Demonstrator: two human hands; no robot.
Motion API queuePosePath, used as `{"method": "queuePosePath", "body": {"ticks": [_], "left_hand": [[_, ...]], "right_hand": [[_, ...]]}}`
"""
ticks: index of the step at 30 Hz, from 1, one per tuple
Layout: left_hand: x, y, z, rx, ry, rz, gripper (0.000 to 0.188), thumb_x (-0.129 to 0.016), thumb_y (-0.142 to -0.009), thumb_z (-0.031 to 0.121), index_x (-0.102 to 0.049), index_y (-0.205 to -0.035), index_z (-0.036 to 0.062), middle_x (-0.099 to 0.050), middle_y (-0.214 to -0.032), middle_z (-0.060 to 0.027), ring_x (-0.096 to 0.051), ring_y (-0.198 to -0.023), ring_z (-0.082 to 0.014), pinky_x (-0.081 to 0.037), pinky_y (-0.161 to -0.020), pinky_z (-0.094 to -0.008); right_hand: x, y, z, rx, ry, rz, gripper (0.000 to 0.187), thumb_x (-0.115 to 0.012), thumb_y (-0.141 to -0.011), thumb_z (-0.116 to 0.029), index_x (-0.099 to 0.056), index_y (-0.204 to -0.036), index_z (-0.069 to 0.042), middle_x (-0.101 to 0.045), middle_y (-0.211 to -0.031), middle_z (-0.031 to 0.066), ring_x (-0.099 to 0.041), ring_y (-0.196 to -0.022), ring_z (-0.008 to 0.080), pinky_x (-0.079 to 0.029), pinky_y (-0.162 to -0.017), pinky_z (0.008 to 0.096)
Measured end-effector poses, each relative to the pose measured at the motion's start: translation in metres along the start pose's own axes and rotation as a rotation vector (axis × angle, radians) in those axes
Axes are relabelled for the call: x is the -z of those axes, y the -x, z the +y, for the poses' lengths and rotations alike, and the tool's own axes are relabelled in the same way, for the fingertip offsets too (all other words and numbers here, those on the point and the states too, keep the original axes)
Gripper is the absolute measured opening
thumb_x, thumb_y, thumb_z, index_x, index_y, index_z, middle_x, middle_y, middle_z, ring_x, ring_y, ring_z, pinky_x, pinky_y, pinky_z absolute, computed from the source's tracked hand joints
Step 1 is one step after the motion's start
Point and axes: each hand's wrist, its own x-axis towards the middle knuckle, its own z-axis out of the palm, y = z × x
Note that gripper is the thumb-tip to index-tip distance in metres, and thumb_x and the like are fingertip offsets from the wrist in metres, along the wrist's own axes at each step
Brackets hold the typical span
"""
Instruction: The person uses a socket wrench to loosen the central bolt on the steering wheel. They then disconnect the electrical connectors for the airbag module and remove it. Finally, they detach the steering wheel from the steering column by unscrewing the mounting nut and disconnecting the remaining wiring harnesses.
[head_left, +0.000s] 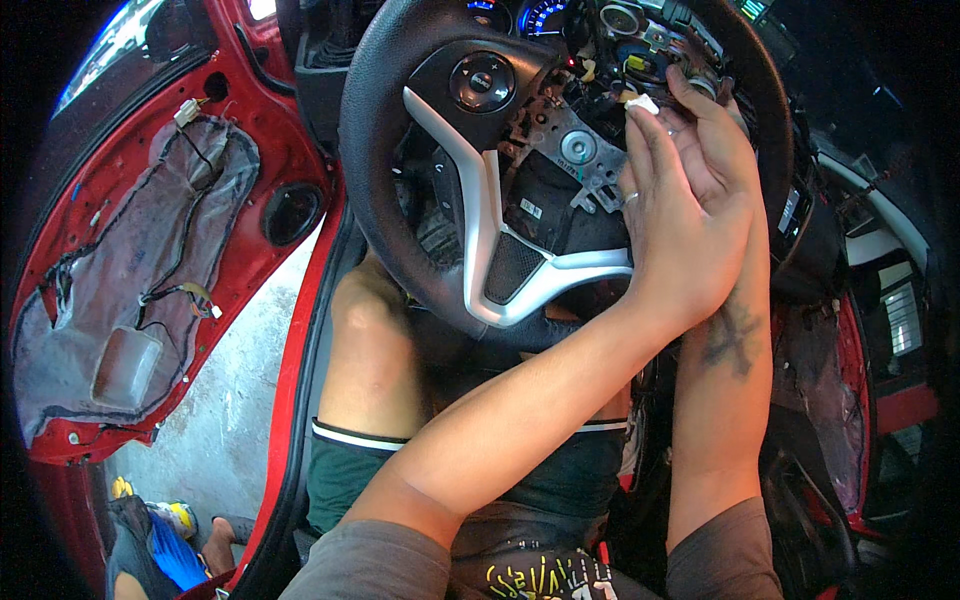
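The steering wheel (368,150) is in front of me, its centre uncovered, showing a metal bracket (590,150) and a black inner part. My left hand (685,215), with a ring on one finger, reaches across to the wheel's upper right. Its fingertips are closed on a small white connector (642,103). Behind it and partly covered by it, my right hand (715,140) has its palm turned up and a finger stretched out against the exposed wiring (640,62). I make out nothing held in the right hand, though some of its fingers are hidden.
A lit gauge cluster (540,18) shows beyond the wheel. At left, the red car door (285,90) stands open, its inner panel off, with a plastic sheet (90,290), loose wires and a speaker (293,215). Part of another person (170,545) is outside at lower left.
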Motion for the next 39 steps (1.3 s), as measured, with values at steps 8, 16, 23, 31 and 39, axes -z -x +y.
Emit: {"method": "queuePosePath", "body": {"ticks": [8,16,23,31,39], "left_hand": [[0.018,0.006,-0.016,-0.153,-0.174,-0.006,0.101,-0.069,-0.088,0.022,-0.008,-0.156,-0.0204,-0.020,-0.162,-0.0430,-0.019,-0.154,-0.0524,-0.016,-0.128,-0.0489],[0.107,-0.001,0.004,-0.206,-0.661,-0.159,0.028,-0.070,-0.089,0.015,-0.074,-0.114,0.0005,-0.073,-0.109,-0.0219,-0.069,-0.106,-0.0416,-0.056,-0.094,-0.0463],[0.116,-0.069,0.045,-0.941,-1.517,-0.162,0.015,-0.081,-0.083,0.029,-0.078,-0.092,0.0182,-0.069,-0.090,-0.0023,-0.065,-0.097,-0.0269,-0.049,-0.083,-0.0419],[0.083,-0.104,0.054,-0.694,-1.528,-0.387,0.037,-0.075,-0.089,0.045,-0.078,-0.085,0.0092,-0.073,-0.082,-0.0135,-0.070,-0.089,-0.0314,-0.052,-0.083,-0.0463],[0.072,-0.125,0.083,-0.067,-1.300,-0.680,0.025,-0.076,-0.084,0.019,-0.080,-0.100,0.0001,-0.074,-0.076,-0.0091,-0.067,-0.070,-0.0172,-0.053,-0.069,-0.0369]], "right_hand": [[0.004,-0.007,0.006,0.052,-0.020,-0.135,0.046,-0.077,-0.093,-0.007,-0.053,-0.132,-0.001,-0.068,-0.123,0.0166,-0.070,-0.109,0.0320,-0.059,-0.086,0.0480],[0.001,0.001,0.007,0.090,0.116,0.063,0.058,-0.082,-0.087,-0.009,-0.052,-0.136,-0.007,-0.067,-0.120,0.0113,-0.065,-0.107,0.0261,-0.052,-0.090,0.0476],[-0.032,0.040,-0.015,0.247,0.081,0.125,0.059,-0.079,-0.085,0.000,-0.048,-0.135,-0.004,-0.065,-0.118,0.0155,-0.066,-0.105,0.0266,-0.054,-0.088,0.0415],[-0.031,0.029,-0.008,0.268,0.133,0.183,0.051,-0.083,-0.082,-0.002,-0.056,-0.126,0.004,-0.068,-0.115,0.0177,-0.067,-0.104,0.0284,-0.055,-0.089,0.0404],[-0.025,0.032,-0.015,0.156,0.230,0.199,0.070,-0.085,-0.085,-0.015,-0.045,-0.140,-0.003,-0.060,-0.133,0.0188,-0.059,-0.118,0.0341,-0.051,-0.090,0.0503]]}}
